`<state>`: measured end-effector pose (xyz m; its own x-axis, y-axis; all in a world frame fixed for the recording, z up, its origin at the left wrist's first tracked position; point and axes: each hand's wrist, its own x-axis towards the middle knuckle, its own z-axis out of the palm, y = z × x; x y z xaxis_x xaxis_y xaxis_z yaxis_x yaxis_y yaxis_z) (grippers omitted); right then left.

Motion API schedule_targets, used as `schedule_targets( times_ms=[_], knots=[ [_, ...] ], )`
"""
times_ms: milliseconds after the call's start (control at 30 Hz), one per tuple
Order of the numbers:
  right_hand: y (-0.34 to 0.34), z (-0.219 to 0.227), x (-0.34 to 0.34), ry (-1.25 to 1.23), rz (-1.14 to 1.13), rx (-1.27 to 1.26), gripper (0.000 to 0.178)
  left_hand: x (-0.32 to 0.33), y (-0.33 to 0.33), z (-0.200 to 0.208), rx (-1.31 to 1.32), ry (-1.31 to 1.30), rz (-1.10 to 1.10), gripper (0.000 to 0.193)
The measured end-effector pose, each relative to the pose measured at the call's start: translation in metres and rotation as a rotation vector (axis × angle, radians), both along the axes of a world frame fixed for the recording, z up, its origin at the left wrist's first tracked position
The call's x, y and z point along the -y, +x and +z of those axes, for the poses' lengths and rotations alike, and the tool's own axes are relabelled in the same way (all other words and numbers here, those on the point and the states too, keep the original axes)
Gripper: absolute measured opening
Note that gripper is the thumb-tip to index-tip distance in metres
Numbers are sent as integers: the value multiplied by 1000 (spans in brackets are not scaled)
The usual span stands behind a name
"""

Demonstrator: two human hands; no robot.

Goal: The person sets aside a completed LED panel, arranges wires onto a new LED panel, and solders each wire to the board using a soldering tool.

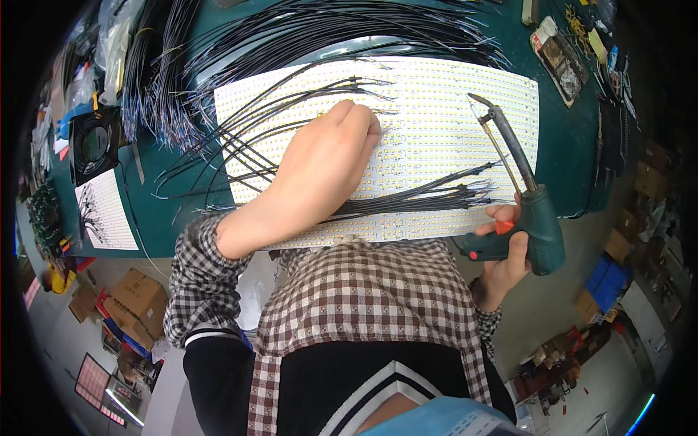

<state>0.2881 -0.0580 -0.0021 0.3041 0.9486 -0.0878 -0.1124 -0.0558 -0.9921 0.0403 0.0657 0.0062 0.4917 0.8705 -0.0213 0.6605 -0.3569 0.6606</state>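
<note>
A white LED panel (451, 94) covered in rows of small yellowish chips lies on the table in front of me. My left hand (327, 156) reaches over its middle, fingers curled and pressed together at the board; what they pinch is hidden beneath them. Black cables (291, 94) with thin stripped ends run across the panel's left half, some passing under this hand. At the lower right, my right hand (511, 251) grips a green soldering gun (544, 232) with a red trigger. Its tip points up and left, over the panel's right half, apart from my left hand.
Thick bundles of black cable (342, 29) lie behind the panel and at the far left. A black fan (94, 145) and a smaller white board (109, 218) are on the left. At the back right sits a stained tray-like block (560, 62). Cardboard boxes (138, 305) stand below the table.
</note>
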Motion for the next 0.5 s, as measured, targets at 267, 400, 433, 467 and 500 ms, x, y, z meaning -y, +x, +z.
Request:
schedule_targets(
  times_ms=[267, 400, 433, 467, 500],
  knots=[
    [-2, 2, 3, -3, 20, 22, 55, -5, 9, 2, 12, -59, 35, 9],
    [-3, 3, 4, -63, 14, -21, 52, -8, 12, -10, -14, -19, 55, 8],
    [-3, 4, 4, -92, 4, -37, 49, -8, 12, -11, -14, -21, 54, 8],
    [-2, 3, 5, -94, 3, -37, 49, -8, 11, -12, 10, -24, 66, 8],
    [-1, 1, 7, -79, 33, -10, 50, -8, 11, -13, 34, -27, 79, 8]
  ],
)
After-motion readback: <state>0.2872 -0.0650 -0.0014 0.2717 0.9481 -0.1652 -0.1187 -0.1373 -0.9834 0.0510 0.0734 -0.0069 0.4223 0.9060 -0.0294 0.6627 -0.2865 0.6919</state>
